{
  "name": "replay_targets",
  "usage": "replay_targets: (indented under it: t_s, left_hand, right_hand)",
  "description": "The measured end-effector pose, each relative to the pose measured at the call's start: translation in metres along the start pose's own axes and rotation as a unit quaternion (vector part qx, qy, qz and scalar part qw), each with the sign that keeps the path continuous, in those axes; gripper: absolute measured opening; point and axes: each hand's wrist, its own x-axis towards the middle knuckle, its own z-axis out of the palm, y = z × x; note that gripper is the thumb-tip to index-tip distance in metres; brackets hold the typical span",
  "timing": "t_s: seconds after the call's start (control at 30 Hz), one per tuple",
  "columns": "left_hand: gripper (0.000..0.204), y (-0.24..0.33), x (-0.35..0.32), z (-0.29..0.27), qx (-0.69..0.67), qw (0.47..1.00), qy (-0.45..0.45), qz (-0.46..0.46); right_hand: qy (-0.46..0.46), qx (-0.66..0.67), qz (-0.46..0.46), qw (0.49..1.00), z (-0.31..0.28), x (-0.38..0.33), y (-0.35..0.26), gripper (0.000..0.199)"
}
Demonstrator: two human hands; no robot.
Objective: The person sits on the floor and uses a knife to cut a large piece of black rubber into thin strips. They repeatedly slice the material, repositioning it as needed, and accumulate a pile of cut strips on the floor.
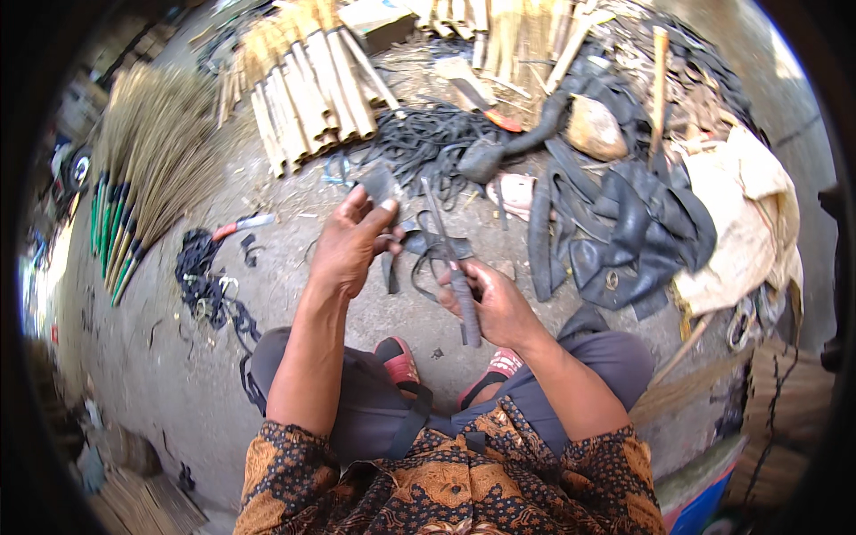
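My left hand [346,239] pinches a dark piece of rubber [380,184] between thumb and fingers, raised above the floor. Closed around the wrapped grey handle of a knife [465,308] is my right hand [492,305]. The narrow blade points away from me and leans a little left, apart from the rubber piece. Black rubber strips [439,245] show between and beyond my hands; whether any of them hangs from my left hand, I cannot tell.
A tangle of black rubber strips [419,138] lies ahead, with large black rubber sheets [624,232] at right beside a pale sack [744,214]. Bundled broom heads with light handles [312,89] lie at the far side. Finished-looking brooms [147,160] and a red-handled knife [242,226] are at left.
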Motion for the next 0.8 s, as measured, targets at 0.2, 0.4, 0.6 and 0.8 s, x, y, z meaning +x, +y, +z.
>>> replay_targets:
  t_s: [0.2,0.4,0.6,0.8]
  left_hand:
    - [0.031,0.003,0.004,-0.008,-0.035,0.999,-0.004,0.021]
    - [0.026,-0.002,0.002,-0.002,-0.001,0.999,-0.041,-0.005]
    - [0.023,-0.012,0.005,-0.004,0.031,0.997,-0.073,-0.007]
    - [0.021,-0.013,0.007,-0.008,0.017,0.998,-0.067,0.004]
  right_hand:
    - [-0.059,-0.039,0.040,0.997,0.002,-0.003,0.001,0.035]
    - [-0.063,0.034,0.020,0.997,0.008,0.003,0.008,0.038]
    - [-0.037,0.090,0.053,0.994,0.005,0.002,0.008,0.024]
    - [-0.047,0.047,0.064,0.996,0.002,0.001,-0.003,0.023]
